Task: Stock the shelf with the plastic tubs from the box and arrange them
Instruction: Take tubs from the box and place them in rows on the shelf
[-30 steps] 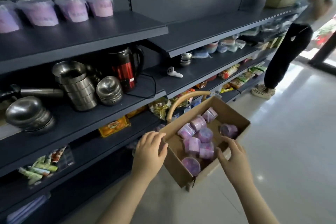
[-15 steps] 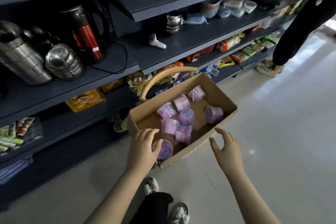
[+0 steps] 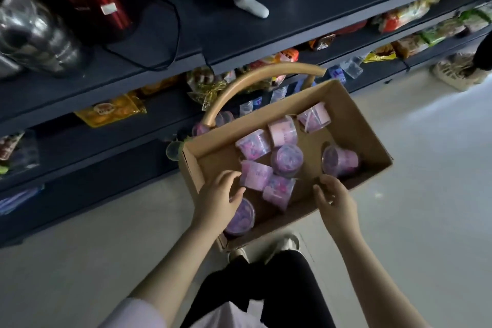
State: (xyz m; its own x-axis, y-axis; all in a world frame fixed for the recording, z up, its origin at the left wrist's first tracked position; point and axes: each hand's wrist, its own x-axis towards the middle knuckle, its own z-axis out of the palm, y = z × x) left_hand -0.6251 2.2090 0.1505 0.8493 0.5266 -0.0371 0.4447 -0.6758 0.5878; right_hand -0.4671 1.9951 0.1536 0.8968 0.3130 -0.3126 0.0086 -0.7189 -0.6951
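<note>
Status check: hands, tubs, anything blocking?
Left hand in the box, fingers at a pink tub, grip unclear. Right hand empty over near rim. Other tubs lie loose; nothing covers them.

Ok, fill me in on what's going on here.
A person is leaning over a cardboard box of pink and purple plastic tubs beside the shelves. The left hand is inside the box, its fingers against a pink tub lying on its side, with no clear grip yet. The right hand hovers open at the near rim, holding nothing. No tub is lifted at this moment.
</note>
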